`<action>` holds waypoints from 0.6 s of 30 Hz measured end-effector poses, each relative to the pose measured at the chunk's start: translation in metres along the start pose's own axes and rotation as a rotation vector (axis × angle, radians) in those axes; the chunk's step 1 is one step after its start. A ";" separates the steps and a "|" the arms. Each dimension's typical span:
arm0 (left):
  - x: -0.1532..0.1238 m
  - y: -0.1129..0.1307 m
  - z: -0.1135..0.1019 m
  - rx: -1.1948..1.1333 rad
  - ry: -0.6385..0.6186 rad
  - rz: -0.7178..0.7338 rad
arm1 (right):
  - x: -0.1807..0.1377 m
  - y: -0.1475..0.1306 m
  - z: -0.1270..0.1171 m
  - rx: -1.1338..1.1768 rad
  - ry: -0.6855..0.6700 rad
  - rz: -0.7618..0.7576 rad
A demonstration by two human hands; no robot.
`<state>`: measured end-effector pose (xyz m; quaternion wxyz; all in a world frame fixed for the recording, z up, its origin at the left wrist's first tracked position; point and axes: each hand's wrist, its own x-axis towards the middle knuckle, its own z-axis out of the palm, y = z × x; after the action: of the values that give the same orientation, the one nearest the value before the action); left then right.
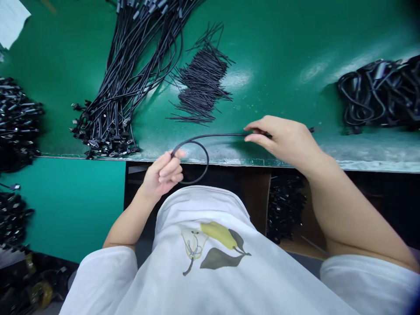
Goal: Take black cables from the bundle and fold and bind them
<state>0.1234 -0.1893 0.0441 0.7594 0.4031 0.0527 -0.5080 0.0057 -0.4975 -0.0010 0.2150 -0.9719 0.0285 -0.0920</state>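
Observation:
A thin black cable [210, 136] runs between both hands and curls into a loop just off the front edge of the green table [282, 65]. My left hand [163, 171] is closed on the loop end, held below the table edge. My right hand [284, 139] pinches the cable's other stretch over the table's front edge, and the cable's tip sticks out past the knuckles. Beyond the hands lies a pile of short black ties [201, 81].
A long bundle of black cables with connectors [114, 109] fans out at the left. Coiled black cables [380, 94] sit at the right, more cable heaps [16, 118] at the far left. A box of cables [285, 205] stands under the table. White paper [11, 19] lies top left.

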 end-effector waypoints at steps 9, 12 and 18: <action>0.008 0.004 0.003 0.182 -0.008 0.173 | -0.041 -0.059 -0.004 -0.087 -0.094 -0.481; 0.012 -0.015 0.011 0.419 -0.129 0.109 | -0.031 -0.095 -0.007 0.211 -0.207 -0.616; 0.002 -0.021 0.011 0.654 -0.327 -0.055 | 0.006 -0.091 -0.009 0.443 -0.143 -0.321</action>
<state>0.1037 -0.2020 0.0388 0.5746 0.5365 -0.2240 -0.5760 0.0110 -0.4195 0.0469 0.4062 -0.8974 -0.1618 -0.0599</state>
